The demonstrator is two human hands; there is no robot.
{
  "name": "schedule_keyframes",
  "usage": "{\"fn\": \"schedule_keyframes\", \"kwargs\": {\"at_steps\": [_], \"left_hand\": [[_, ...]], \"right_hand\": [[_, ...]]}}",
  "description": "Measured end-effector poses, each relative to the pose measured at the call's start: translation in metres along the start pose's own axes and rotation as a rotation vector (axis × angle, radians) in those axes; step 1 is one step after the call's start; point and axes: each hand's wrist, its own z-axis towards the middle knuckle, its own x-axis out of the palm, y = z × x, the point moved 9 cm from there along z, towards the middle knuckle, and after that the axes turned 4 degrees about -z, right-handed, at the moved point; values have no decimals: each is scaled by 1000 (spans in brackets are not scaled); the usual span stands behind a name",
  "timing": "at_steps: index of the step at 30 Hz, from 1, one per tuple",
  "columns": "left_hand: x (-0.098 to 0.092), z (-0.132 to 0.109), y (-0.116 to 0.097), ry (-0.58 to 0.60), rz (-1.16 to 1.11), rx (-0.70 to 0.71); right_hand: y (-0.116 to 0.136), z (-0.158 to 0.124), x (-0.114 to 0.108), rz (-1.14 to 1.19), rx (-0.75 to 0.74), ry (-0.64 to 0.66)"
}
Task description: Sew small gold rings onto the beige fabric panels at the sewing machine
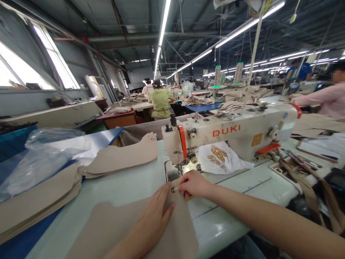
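A beige leather-like piece point(113, 225) lies on the pale sewing table point(129, 183) in front of me. My left hand point(153, 216) rests flat on it, fingers stretched toward the needle. My right hand point(192, 184) pinches the piece's far tip, where a small gold ring point(173, 189) sits, just below the presser foot point(180, 169) of the white DUKI sewing machine point(234, 133). Behind the needle, a white cloth point(229, 162) carries several gold metal fittings point(217, 154).
Stacks of cut beige pieces point(118, 158) and a clear plastic bag point(40, 154) lie at the left. Beige straps and tools point(299, 165) crowd the right side. Other workers sit at tables behind: a green-shirted person point(161, 102) and a pink sleeve point(320, 100).
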Motion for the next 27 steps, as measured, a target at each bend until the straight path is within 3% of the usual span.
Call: {"fn": "schedule_keyframes", "kwargs": {"at_steps": [4,12,17,22,27], "left_hand": [[-6,10,-5,-57,-36,29],[-14,37,-44,-154,51,308],[-10,40,-49,-158,92,334],[-8,44,-51,-132,102,324],[-11,47,-49,-111,84,301]], "right_hand": [[2,0,0,-1,42,30],[2,1,-5,-63,110,23],[8,-2,-6,-169,117,33],[19,-1,-11,-383,14,8],[29,-24,-29,-621,-276,-118]]}}
